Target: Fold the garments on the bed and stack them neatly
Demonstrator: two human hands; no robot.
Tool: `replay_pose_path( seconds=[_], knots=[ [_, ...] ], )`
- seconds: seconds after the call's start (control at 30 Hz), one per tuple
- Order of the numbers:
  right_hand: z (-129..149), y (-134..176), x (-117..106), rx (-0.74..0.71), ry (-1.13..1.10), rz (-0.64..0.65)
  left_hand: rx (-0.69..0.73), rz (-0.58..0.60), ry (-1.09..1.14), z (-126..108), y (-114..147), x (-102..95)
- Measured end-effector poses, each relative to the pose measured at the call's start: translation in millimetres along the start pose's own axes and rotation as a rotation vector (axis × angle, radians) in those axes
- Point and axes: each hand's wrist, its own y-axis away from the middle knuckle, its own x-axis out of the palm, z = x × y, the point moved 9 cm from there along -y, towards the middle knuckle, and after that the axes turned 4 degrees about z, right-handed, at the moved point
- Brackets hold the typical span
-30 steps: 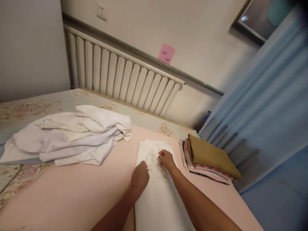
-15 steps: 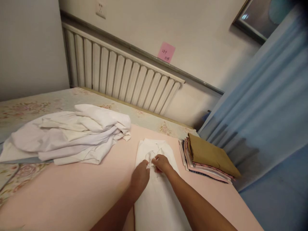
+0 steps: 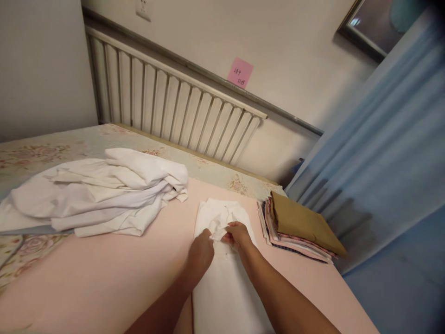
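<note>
A white shirt [image 3: 229, 287] lies folded into a long strip on the pink cloth, its collar end pointing away from me. My left hand [image 3: 202, 253] pinches the fabric near the collar from the left side. Opposite it, my right hand [image 3: 238, 235] grips the same part between thumb and fingers. A short piece of the fabric is drawn up between the two hands. Most of my left fingertips are hidden behind the hand.
A heap of crumpled white clothes [image 3: 114, 192] lies to the left. On the right sits a folded stack with a mustard-brown cloth [image 3: 306, 220] on top. Pink cloth [image 3: 121, 273] covers the surface. Behind are a radiator [image 3: 167, 97] and a blue curtain [image 3: 375, 167].
My hands have moved slightly apart, and the fabric between them now shows as a stretched strip. The view has shifted a little.
</note>
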Motion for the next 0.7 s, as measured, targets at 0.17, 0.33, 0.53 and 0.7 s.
replay_pose_path(
  seconds=[0.17,0.33,0.53,0.7],
  knots=[
    [-5,1,1,0.020,-0.056,0.008,0.011,0.009,0.023,-1,0,-1.2],
    [-6,3,6,0.043,-0.059,0.055,0.043,0.013,0.043,-6,2,-3.8],
    [-6,6,9,0.050,-0.051,0.087,0.083,-0.004,0.040,-10,5,-5.8],
    [-6,8,8,0.034,-0.039,0.091,0.129,-0.016,0.032,-13,8,-3.8]
  ],
)
